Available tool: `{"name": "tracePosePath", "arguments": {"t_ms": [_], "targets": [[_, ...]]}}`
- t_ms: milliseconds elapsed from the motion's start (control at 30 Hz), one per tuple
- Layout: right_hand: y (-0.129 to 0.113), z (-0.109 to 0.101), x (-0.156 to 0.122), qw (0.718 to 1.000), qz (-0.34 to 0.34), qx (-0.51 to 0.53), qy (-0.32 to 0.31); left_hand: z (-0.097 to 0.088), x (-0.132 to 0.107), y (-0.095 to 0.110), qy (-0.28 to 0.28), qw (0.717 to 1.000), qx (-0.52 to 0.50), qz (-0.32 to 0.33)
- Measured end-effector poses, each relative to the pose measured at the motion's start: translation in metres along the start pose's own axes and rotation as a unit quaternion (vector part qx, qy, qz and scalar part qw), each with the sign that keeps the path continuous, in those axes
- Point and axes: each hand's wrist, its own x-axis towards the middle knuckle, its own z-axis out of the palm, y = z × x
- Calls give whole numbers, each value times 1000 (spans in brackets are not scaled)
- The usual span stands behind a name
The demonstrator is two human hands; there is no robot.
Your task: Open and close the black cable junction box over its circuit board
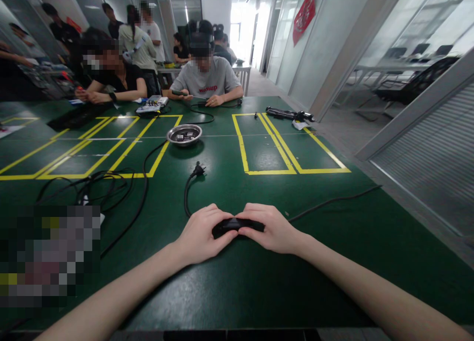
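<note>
Counter: the green counter (229, 291) is smooth and a bit shiny, with boxes of yellow tape (272, 172) stuck on it.
Black thing: the black thing (237, 225) is dark and long, with a small raised peak in the middle of its top.
Plug: the black plug (199, 170) has metal pins and sits on a bendy cord (185, 195), just past the left hand (202, 234).
Bowl: the round metal bowl (185, 144) is shiny and has small silver bits (189, 136) inside.
Fingers: on the left hand and the right hand (272, 227), thumb and fingers pinch the black thing, one hand at each end. The two hands almost meet in the middle.
Where it is: the black thing is between the two hands, near the front of the counter.
Hidden: the hands cover both ends of the black thing. I cannot tell if it touches the counter, or if the bendy cord or the thin right-side cord (333, 199) joins it.
Blurry: big squares hide what is in the blocky patch (48, 257) at the left edge.
</note>
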Motion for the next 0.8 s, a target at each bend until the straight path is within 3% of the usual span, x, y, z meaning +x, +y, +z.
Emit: {"name": "tracePosePath", "arguments": {"t_ms": [133, 233, 367, 467, 567, 667, 733, 800], "targets": [[0, 0, 0, 1000, -12, -22, 4, -2, 0, 1, -6, 1000, -3, -27], [2, -2, -1, 996, -50, -64, -29, -3, 0, 1, -9, 999, -9, -52], [6, -6, -3, 977, -119, -166, -63, -3, 0, -1, -9, 995, -37, -88], [7, -7, -3, 958, -130, -244, -69, -3, -2, -4, 16, 995, -56, -85], [9, -5, -2, 954, -87, -281, -60, -1, -4, -7, 94, 995, -20, -14], [18, -10, 1, 968, 1, -250, -5, -2, -6, -9, 161, 985, 36, 56], [28, -21, 2, 974, 64, -208, 64, -2, -6, -10, 170, 981, 47, 84], [39, -39, 2, 965, 120, -181, 146, -3, -7, -11, 145, 985, 44, 85]]}}
